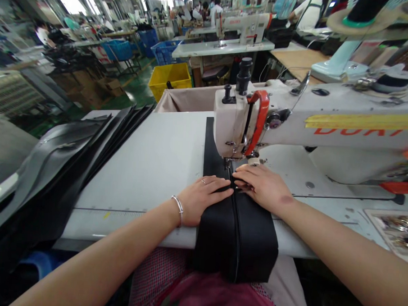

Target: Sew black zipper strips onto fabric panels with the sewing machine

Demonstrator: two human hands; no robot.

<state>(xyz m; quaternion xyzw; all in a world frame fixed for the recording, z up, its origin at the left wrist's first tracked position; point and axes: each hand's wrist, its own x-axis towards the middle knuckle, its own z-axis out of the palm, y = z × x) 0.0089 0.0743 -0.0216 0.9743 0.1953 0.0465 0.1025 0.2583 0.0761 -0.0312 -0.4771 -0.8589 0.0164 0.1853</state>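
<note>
A long black leather-like panel (217,235) with a seam line down its middle lies under the sewing machine (230,122) and bends down over the table's front edge. My left hand (207,196), wearing a ring and a silver bracelet, rests flat on it, fingertips beside the seam. On the other side of the seam, my right hand (261,185) touches the panel with its fingers stretched toward the presser foot (228,164). Some of the right fingers are curled and partly hidden. The fingertips of both hands sit close to the needle area.
Black sheets (99,153) are piled on the table's left side. A tray of small metal parts (398,227) is at the right. Behind the table stand a yellow bin (170,79), blue crates (166,51) and another sewing machine (245,26). Other people sit farther back.
</note>
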